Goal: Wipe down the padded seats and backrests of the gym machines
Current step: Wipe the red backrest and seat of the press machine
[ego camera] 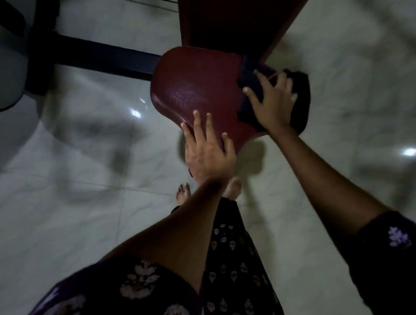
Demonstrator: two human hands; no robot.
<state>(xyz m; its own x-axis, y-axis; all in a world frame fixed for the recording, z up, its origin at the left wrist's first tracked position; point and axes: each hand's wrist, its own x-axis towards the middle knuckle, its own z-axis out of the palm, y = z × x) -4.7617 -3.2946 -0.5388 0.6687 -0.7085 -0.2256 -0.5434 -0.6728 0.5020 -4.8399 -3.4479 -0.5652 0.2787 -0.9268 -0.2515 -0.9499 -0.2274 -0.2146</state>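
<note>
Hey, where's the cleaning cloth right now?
In the head view, the dark cloth lies on the right edge of the red padded seat, under the right hand, while the left hand rests on the seat's near edge.

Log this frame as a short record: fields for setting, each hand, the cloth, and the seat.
setting: dim room, glossy pale tiled floor
seat: dark red padded seat, red backrest beyond it
left hand: left hand flat on the seat's near edge, fingers straight
right hand: right hand presses on the cloth, fingers spread
cloth: dark cloth at the seat's right edge, partly overhanging
frame: black metal bar left of the seat
</note>
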